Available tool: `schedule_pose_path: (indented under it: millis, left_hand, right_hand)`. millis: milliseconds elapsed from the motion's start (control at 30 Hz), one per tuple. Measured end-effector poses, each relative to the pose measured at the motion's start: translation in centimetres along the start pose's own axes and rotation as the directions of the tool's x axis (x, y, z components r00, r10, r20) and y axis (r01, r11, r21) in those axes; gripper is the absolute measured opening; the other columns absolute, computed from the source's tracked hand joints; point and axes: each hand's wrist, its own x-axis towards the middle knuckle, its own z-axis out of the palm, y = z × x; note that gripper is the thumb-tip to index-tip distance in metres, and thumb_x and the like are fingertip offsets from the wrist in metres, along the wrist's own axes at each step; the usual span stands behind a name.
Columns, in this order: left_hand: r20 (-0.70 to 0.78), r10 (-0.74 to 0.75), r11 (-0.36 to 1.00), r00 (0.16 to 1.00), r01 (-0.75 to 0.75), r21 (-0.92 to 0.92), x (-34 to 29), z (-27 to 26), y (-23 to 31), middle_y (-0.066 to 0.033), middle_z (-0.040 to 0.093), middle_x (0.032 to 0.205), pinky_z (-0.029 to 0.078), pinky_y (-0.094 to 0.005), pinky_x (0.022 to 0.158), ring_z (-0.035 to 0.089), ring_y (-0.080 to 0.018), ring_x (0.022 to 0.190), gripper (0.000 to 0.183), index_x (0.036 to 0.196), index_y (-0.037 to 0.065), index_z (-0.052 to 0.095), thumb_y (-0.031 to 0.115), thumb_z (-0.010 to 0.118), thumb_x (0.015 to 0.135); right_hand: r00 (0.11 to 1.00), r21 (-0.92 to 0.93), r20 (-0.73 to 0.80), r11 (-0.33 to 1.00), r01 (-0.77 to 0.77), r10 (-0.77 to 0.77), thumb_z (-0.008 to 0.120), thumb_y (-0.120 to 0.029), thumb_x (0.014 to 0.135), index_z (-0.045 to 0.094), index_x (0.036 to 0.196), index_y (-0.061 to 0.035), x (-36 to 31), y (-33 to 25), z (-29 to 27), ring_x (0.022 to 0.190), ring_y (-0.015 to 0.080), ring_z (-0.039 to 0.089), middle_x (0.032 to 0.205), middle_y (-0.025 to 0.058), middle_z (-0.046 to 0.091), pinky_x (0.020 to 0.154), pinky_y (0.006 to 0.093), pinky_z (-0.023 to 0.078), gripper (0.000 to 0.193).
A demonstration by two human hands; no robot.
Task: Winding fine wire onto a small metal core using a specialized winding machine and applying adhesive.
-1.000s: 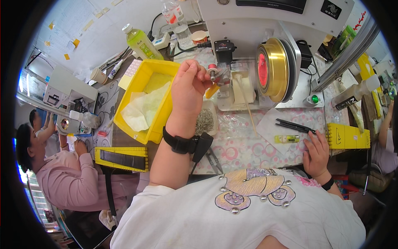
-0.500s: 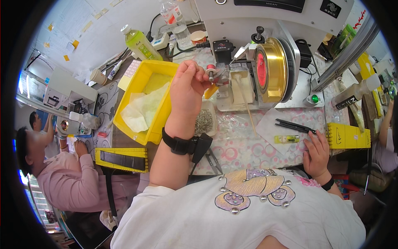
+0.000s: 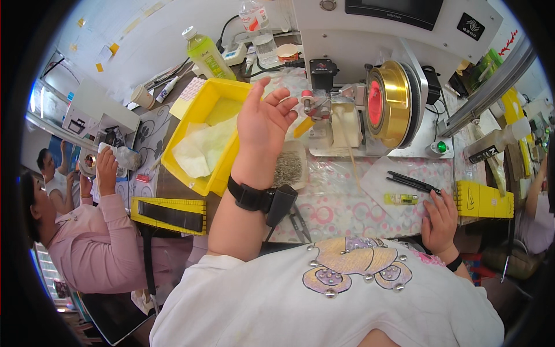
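My left hand (image 3: 263, 120) is raised beside the yellow bin (image 3: 173, 153), palm turned up and fingers loosely apart. I make out nothing held in it. Just right of its fingertips is a small metal post with a red top (image 3: 306, 98), part of a machine with a gold-rimmed wheel (image 3: 396, 104) that has a red centre. Below the left wrist, a clear tray of small metal pieces (image 3: 289, 166) is partly hidden by the arm. My right hand (image 3: 440, 222) lies flat at the table's edge, fingertips by black tweezers (image 3: 411, 181). A small yellow-green tube (image 3: 400, 199) lies nearby.
A green bottle (image 3: 208, 55) and a clear bottle (image 3: 258, 32) stand behind the bin. Yellow armrest pads (image 3: 484, 199) flank the table. A wooden stick (image 3: 350, 139) leans from the machine's white block. At left, a person in pink (image 3: 104, 231) sits close.
My left hand's fingers have parted from a pinch and moved back slightly from the red-topped post. My right hand stays in place. The person at left has raised a hand. The view has shifted slightly.
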Motion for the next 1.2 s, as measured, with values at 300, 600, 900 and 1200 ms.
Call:
schedule_pose_path:
  millis: [300,600,900,1200]
  left_hand:
    - [0.194,0.138,0.661,0.971,-0.236,0.712,0.1,0.0,1.3,-0.0063,0.065,0.107,0.047,-0.0277,0.077,0.062,-0.0145,0.093,0.031,0.122,0.002,0.055,0.015,0.056,0.094]
    - [0.277,0.106,0.427,0.955,-0.295,0.855,-1.2,0.8,1.1,-0.0063,0.069,0.090,0.049,-0.0270,0.073,0.063,-0.0140,0.081,0.017,0.105,-0.001,0.065,0.007,0.061,0.090]
    - [0.454,0.353,0.057,0.818,-0.503,0.862,-1.9,1.1,0.9,-0.0175,0.065,0.084,0.049,-0.0381,0.069,0.062,-0.0349,0.078,0.008,0.088,0.002,0.066,0.008,0.065,0.084]
    - [0.301,0.265,0.415,0.916,-0.390,0.822,-1.7,1.6,1.6,-0.0031,0.062,0.076,0.046,-0.0244,0.065,0.057,-0.0103,0.070,0.007,0.092,-0.001,0.065,0.004,0.064,0.087]
  right_hand:
    - [1.000,0.012,0.014,1.000,-0.009,0.008,0.061,-0.011,0.076,0.063,0.105,0.0003,0.3,-0.3,-0.6,0.117,0.0433,0.050,0.123,0.0208,0.059,0.100,0.0519,0.038,0.031]
    - [0.992,-0.048,0.035,0.991,-0.123,0.125,0.066,-0.006,0.074,0.063,0.108,-0.0016,5.1,-0.5,-1.8,0.108,0.0383,0.051,0.116,0.0167,0.060,0.095,0.0444,0.040,0.035]
    - [0.952,-0.037,0.233,0.980,-0.197,0.200,0.072,-0.004,0.069,0.063,0.098,-0.0012,6.4,-0.1,-1.1,0.098,0.0367,0.053,0.101,0.0156,0.060,0.086,0.0434,0.044,0.031]
    - [0.924,-0.042,0.223,0.950,-0.308,0.310,0.073,-0.001,0.070,0.053,0.090,-0.0019,6.5,0.1,-1.5,0.086,0.0384,0.053,0.088,0.0165,0.058,0.075,0.0454,0.043,0.028]
